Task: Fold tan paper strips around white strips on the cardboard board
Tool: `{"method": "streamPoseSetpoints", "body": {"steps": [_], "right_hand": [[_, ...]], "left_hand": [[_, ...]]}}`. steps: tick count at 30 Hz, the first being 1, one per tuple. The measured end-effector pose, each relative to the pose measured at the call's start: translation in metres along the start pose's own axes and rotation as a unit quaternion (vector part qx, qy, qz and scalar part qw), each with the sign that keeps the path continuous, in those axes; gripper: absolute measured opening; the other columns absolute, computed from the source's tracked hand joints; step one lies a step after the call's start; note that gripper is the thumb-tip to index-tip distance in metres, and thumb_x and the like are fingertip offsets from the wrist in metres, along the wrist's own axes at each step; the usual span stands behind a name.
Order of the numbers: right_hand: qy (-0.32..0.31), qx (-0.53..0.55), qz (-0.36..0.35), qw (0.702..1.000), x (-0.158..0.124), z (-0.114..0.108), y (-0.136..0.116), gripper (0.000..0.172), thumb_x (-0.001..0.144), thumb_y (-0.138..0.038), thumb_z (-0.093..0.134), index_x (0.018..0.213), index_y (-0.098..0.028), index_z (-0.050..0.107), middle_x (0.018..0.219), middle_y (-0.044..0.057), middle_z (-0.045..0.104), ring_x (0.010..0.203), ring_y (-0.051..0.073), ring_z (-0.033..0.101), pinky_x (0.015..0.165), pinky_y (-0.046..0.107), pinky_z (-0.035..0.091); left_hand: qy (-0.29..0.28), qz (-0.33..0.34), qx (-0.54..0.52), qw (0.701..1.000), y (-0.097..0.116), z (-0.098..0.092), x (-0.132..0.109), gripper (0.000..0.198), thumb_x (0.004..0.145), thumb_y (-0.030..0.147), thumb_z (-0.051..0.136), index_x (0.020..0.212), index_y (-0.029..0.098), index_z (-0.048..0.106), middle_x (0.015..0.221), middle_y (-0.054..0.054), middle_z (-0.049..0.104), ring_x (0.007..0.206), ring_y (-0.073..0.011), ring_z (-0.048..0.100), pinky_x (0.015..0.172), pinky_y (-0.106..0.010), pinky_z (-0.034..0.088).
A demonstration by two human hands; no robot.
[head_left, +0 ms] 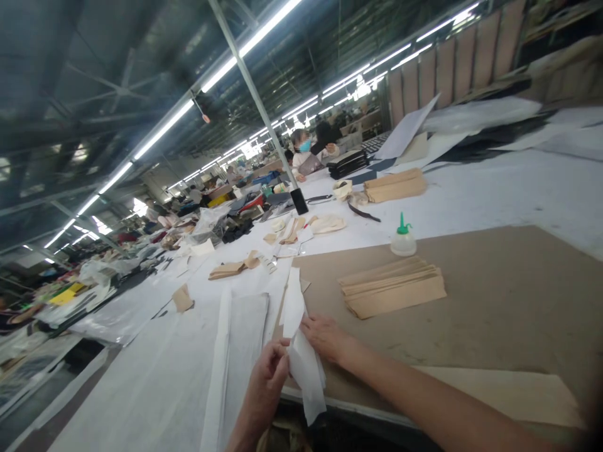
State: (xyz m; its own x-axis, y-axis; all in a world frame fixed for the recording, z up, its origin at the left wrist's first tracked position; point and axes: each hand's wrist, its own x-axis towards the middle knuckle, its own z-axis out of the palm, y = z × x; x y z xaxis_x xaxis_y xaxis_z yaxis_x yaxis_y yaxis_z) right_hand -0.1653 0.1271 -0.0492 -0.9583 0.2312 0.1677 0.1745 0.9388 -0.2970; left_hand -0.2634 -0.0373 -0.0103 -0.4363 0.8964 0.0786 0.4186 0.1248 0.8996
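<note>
My left hand (pixel 265 380) pinches the lower part of a white paper strip (pixel 300 351) at the near edge of the table. My right hand (pixel 325 336) lies on the brown board (pixel 494 301) with its fingers closed on the same strip from the right. The strip runs up and away from both hands, and its lower end hangs over the table edge. A stack of tan paper pieces (pixel 393 290) rests on the board just beyond my right hand. A small glue bottle with a green nozzle (pixel 403 238) stands behind that stack.
White sheets (pixel 188 351) cover the long table to the left. Further along lie tan paper stacks (pixel 394 186), scraps, a black phone (pixel 298 201) and dark stacks (pixel 347 164). A person in a mask (pixel 304 154) sits at the far end. A steel post (pixel 254 94) rises from the table.
</note>
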Motion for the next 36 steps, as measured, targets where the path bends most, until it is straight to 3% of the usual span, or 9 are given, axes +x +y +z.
{"method": "streamPoseSetpoints", "body": {"steps": [9,16,17,20,22,26,30,32,36], "right_hand": [[0.023,0.169,0.095,0.981,0.01,0.003,-0.005,0.026,0.097,-0.029,0.063,0.118,-0.015,0.063,0.124,0.011,0.062,0.116,0.027,0.059,0.098,0.05,0.05],[-0.013,0.456,0.011,0.89,-0.109,-0.027,-0.003,0.055,0.083,-0.008,0.041,0.136,-0.015,0.054,0.111,0.009,0.071,0.097,0.02,0.068,0.084,0.031,0.055],[-0.027,0.524,0.001,0.851,-0.133,-0.03,0.0,0.059,0.082,-0.01,0.04,0.139,-0.016,0.051,0.115,0.01,0.069,0.1,0.018,0.068,0.087,0.031,0.055],[-0.039,0.804,0.052,0.59,-0.194,-0.035,0.01,0.043,0.088,-0.028,0.056,0.128,-0.014,0.058,0.118,0.015,0.067,0.105,0.021,0.066,0.093,0.036,0.052],[0.01,0.852,0.138,0.505,-0.224,-0.034,0.016,0.041,0.085,-0.043,0.07,0.112,-0.012,0.065,0.104,0.013,0.069,0.093,0.019,0.067,0.084,0.031,0.053],[0.103,0.784,0.288,0.541,-0.268,-0.033,0.026,0.047,0.069,-0.048,0.087,0.091,-0.012,0.066,0.076,0.002,0.065,0.066,0.011,0.057,0.063,0.022,0.045],[0.09,0.649,0.366,0.661,-0.317,-0.041,0.034,0.034,0.071,-0.04,0.082,0.085,-0.013,0.068,0.062,-0.003,0.055,0.058,0.009,0.044,0.054,0.02,0.032],[0.063,0.61,0.382,0.692,-0.342,-0.046,0.037,0.025,0.072,-0.033,0.078,0.086,-0.013,0.069,0.061,-0.004,0.053,0.059,0.009,0.042,0.055,0.02,0.031],[0.01,0.641,0.355,0.681,-0.376,-0.053,0.042,0.026,0.07,-0.022,0.074,0.095,-0.016,0.069,0.078,-0.002,0.062,0.069,0.011,0.051,0.063,0.021,0.037]], "left_hand": [[0.051,-0.017,-0.089,0.995,0.03,0.008,-0.036,0.034,0.085,0.046,0.069,0.07,0.018,0.056,0.117,-0.008,0.063,0.102,-0.0246,0.061,0.085,-0.031,0.048],[-0.078,0.061,-0.069,0.993,0.046,0.022,-0.066,0.034,0.081,0.051,0.073,0.075,0.02,0.061,0.104,-0.008,0.064,0.077,-0.0179,0.058,0.067,-0.028,0.044],[-0.109,0.08,-0.066,0.989,0.047,0.029,-0.066,0.033,0.081,0.05,0.074,0.075,0.02,0.061,0.101,-0.008,0.064,0.077,-0.0177,0.058,0.067,-0.028,0.044],[-0.201,0.104,-0.042,0.973,0.047,0.055,-0.063,0.028,0.081,0.041,0.078,0.073,0.02,0.061,0.093,-0.007,0.067,0.077,-0.0174,0.06,0.071,-0.028,0.045],[-0.268,0.101,-0.04,0.957,0.049,0.074,-0.06,0.023,0.083,0.032,0.078,0.073,0.02,0.062,0.09,-0.007,0.069,0.079,-0.0171,0.062,0.074,-0.027,0.046],[-0.372,0.091,-0.087,0.92,0.052,0.111,-0.059,0.015,0.083,0.029,0.077,0.081,0.02,0.065,0.094,-0.008,0.069,0.085,-0.0178,0.062,0.079,-0.027,0.046],[-0.393,-0.052,-0.113,0.911,0.041,0.14,-0.062,0.059,0.077,0.048,0.081,0.125,0.025,0.059,0.125,-0.013,0.06,0.077,-0.0131,0.055,0.066,-0.023,0.042],[-0.453,-0.11,-0.057,0.883,0.03,0.153,-0.062,0.075,0.074,0.06,0.079,0.134,0.024,0.053,0.113,-0.011,0.064,0.067,-0.0105,0.049,0.059,-0.022,0.036],[-0.536,-0.132,0.035,0.833,0.021,0.166,-0.059,0.067,0.076,0.07,0.069,0.121,0.02,0.063,0.07,0.001,0.059,0.058,-0.0093,0.039,0.055,-0.022,0.029]]}}
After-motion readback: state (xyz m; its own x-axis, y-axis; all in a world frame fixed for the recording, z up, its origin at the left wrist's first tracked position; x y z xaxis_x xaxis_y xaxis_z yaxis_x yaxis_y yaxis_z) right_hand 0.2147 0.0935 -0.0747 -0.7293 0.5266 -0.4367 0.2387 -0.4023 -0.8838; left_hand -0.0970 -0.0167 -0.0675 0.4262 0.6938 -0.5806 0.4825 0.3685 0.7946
